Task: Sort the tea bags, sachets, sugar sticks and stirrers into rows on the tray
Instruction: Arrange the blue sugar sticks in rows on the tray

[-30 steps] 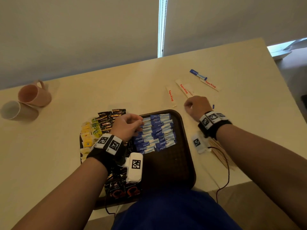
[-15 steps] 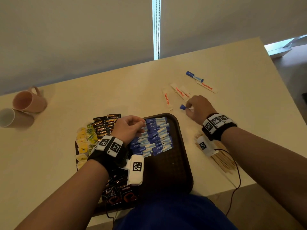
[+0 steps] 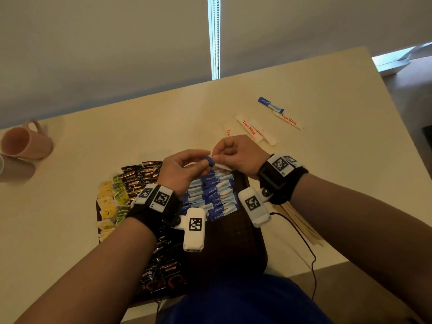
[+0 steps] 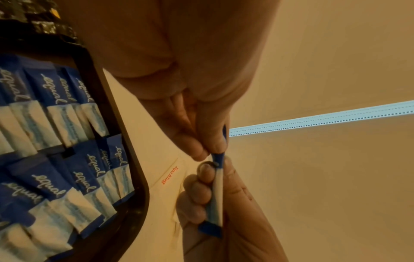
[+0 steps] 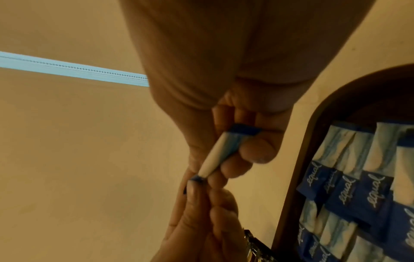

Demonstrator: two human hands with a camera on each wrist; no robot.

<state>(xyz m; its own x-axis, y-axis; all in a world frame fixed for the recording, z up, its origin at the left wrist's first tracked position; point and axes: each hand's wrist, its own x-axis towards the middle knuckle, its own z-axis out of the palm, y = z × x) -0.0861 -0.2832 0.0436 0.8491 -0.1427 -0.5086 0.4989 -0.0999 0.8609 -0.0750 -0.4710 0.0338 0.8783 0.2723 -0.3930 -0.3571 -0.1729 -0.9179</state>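
Both hands meet above the far edge of the tray [image 3: 254, 244], sharing one blue-and-white stick [image 4: 217, 187]. The right hand [image 3: 238, 155] has its grip closed round the white part, thumb and curled fingers [image 5: 233, 170] pinching it, the stick's blue end showing near the palm in the right wrist view. The left hand [image 3: 182, 170] pinches the other blue tip between thumb and fingertips [image 4: 215, 141], so its grip is closed on the same stick. The stick hangs in the air just over the desk [image 3: 140, 127], beside the tray rim and clear of the rows below. On the tray, blue "equal" sticks [image 3: 214, 195] lie in two overlapping columns in the middle. Left of them sit dark sachets [image 3: 138, 176], then yellow and green tea bags [image 3: 109, 204] along the left edge; more dark sachets [image 3: 163, 274] lie at the near end. On the desk beyond the hands lie several white "Tapa King" sticks [image 3: 250, 129] and one more blue stick [image 3: 270, 105], well apart from the tray. Wooden stirrers [image 3: 299, 225] lie in a bundle on the desk just right of the tray, under the right wrist. Two mugs [image 3: 23, 146] lie on their sides at the far left.
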